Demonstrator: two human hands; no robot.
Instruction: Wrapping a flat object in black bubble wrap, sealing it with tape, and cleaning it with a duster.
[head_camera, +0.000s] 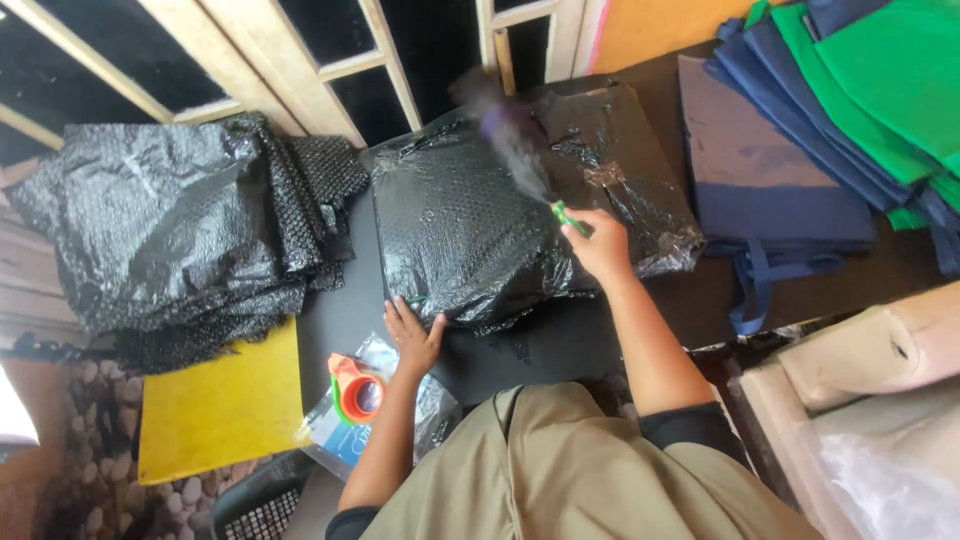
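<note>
Nearest, a tape dispenser (357, 392), orange with a green edge, is set on a clear plastic packet (345, 430) beside a yellow board (220, 410). The left hand (413, 335) is laid flat, fingers spread, against the near edge of a black bubble-wrapped parcel (470, 230). The parcel is seen at the middle of the dark table (560, 345): squarish, glossy, wrinkled, with clear film at its right corner. The right hand (600, 245) is closed on a green-handled tool (570, 217), its far end blurred, over the parcel's right side. Farther left, a heap of black bubble wrap (170, 230) is piled; farther right, blue and green cloth bags (840, 110) are stacked.
</note>
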